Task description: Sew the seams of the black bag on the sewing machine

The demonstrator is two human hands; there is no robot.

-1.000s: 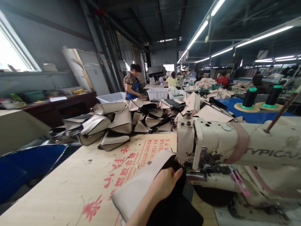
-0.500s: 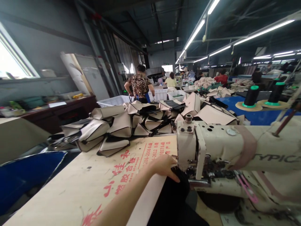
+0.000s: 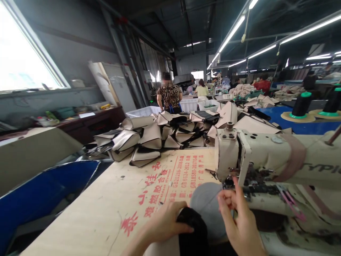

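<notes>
My left hand (image 3: 165,224) curls over the top of a beige and black bag piece (image 3: 193,233) at the bottom of the view, gripping its dark edge. My right hand (image 3: 238,220) is raised beside it, just below the head of the cream sewing machine (image 3: 255,156). Its index finger points up and thumb and fingers pinch together near the needle area; I cannot make out what they pinch. A round grey plate (image 3: 205,206) of the machine lies between both hands.
A heap of finished beige and black bags (image 3: 149,137) lies at the far end of the cardboard-covered table (image 3: 112,202). A blue bin (image 3: 39,193) sits at the left. Thread cones (image 3: 299,106) stand at the right. A person in a leopard-print top (image 3: 169,96) stands behind the heap.
The bag piece has been pulled back from under the machine head toward me. My left hand came with it. My right hand has come into view near the needle.
</notes>
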